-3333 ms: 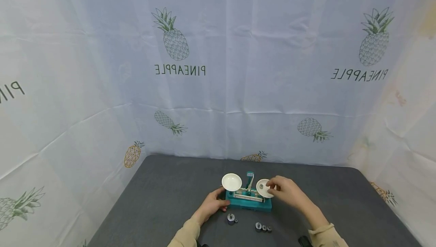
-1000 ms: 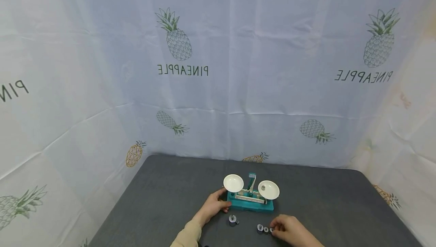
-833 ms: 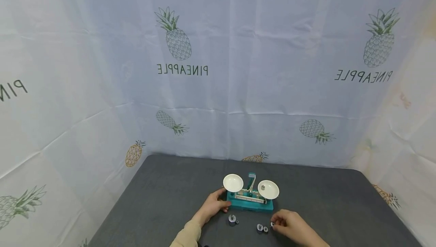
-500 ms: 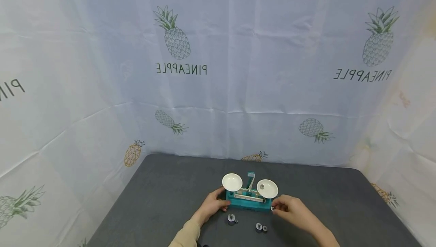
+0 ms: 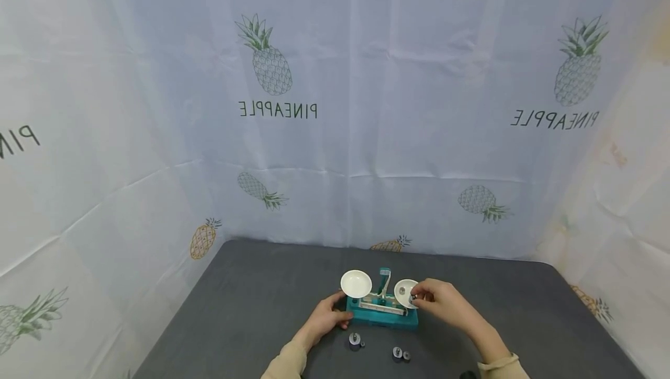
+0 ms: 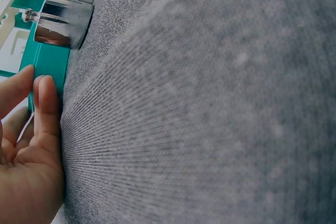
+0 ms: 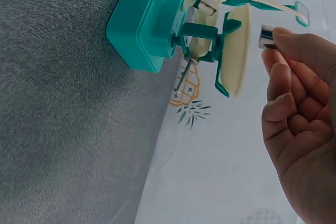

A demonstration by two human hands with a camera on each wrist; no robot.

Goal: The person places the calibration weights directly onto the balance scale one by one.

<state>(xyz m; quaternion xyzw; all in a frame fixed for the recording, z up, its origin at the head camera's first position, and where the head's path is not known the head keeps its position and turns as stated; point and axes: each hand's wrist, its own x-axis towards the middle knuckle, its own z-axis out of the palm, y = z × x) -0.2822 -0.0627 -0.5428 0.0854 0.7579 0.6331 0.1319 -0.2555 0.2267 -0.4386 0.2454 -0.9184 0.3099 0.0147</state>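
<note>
A green balance scale [image 5: 384, 316] with two white pans stands on the dark table. My left hand [image 5: 323, 316] holds the left end of its base; in the left wrist view the thumb and fingers [image 6: 47, 103] lie around that end. My right hand [image 5: 439, 303] pinches a small metal weight [image 7: 266, 37] between thumb and fingertip. In the right wrist view this weight is just above the right pan [image 7: 234, 51], apart from it. Another small weight [image 5: 402, 290] sits in that pan. The left pan [image 5: 356, 283] holds nothing.
In front of the scale stand a large weight [image 5: 355, 340] with a tiny weight [image 5: 363, 344] beside it. Farther right are a medium weight [image 5: 397, 353] and a smaller weight [image 5: 406, 356]. A pineapple-print curtain [image 5: 366, 135] hangs behind the table [image 5: 277, 286].
My right hand left the right pan, picked up the end weight from the row of three in front, and carried it up over the right pan. The left hand stayed on the base.
</note>
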